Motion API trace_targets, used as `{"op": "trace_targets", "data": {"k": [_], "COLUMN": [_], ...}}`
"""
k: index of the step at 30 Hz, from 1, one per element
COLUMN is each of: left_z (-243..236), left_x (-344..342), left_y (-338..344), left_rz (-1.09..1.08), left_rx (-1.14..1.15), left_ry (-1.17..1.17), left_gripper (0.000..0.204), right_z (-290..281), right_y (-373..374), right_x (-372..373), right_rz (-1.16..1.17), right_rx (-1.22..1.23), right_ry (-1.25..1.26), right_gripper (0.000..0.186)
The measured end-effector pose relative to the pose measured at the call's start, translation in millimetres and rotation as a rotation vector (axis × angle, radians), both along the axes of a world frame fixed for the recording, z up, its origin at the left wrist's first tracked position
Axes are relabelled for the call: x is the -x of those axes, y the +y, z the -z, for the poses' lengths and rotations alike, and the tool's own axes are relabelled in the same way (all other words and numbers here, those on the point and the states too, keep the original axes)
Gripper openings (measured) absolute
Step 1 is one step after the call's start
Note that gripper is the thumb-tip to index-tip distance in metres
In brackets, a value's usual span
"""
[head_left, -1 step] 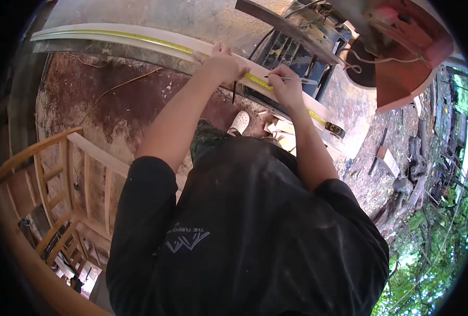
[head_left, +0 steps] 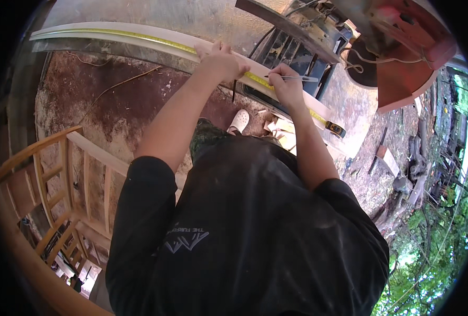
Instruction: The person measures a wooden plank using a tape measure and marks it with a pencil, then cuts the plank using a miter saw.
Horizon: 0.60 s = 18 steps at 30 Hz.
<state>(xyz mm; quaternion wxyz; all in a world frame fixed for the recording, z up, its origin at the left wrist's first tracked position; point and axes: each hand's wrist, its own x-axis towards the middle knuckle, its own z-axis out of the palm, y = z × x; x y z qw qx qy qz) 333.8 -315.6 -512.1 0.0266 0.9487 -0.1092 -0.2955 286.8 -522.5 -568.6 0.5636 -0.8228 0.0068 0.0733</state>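
A long pale wooden board (head_left: 163,33) runs across the workbench, from the far left to the right. Along it lies the yellow blade of a tape measure (head_left: 335,129), whose black-and-yellow case rests at the board's right end. My left hand (head_left: 222,64) is closed over the board, its fingers toward the far edge and its thumb beside the blade. In a pinch grip, my right hand (head_left: 287,89) holds a slim pale pen (head_left: 303,78), with its tip close to the tape blade. Part of the blade is hidden under both hands.
A red machine housing (head_left: 410,58) with a dark disc stands at the far right, beside a dark metal bar (head_left: 286,31) and loose cables. Wooden offcuts (head_left: 280,131) lie near my shoe (head_left: 239,121). A slatted wooden frame (head_left: 65,174) stands to the left.
The fingers of my left hand have shifted slightly on the board, and the index finger has moved off the tape blade. The right hand and pen stay almost in place.
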Motion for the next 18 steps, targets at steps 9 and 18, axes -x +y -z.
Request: {"op": "trace_targets", "data": {"k": [9,18], "left_z": [6,-2], "left_x": [2,-2], "left_y": [5,2], "left_rz": [0.001,0.019], "left_rx": [0.065,-0.008], "left_ry": [-0.029,0.047], "left_gripper": [0.069,0.055], "right_z": [-19,-16], "right_y": [5,5], "right_x": [-4,-7], "right_rz": [-0.045,-0.071], "right_rx": [0.135,0.11], "right_ry": [0.09,0.046], "right_gripper": [0.02,0.014]}}
